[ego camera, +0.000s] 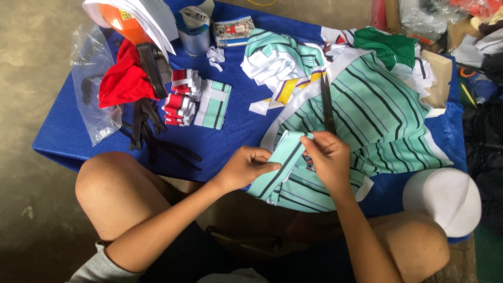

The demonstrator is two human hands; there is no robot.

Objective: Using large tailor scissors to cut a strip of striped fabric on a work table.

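On blue table [236,131], left hand [246,166] & right hand [330,157] grips pinched shut on mint black-striped fabric strip [283,162].

The person wore a grey short-sleeved shirt, its sleeve [102,264] ending above the left elbow, and dark shorts [183,257] that left both knees bare. Both forearms were bare to the wrist, with no watch, ring or glove on the left hand [245,166] or right hand [328,157].
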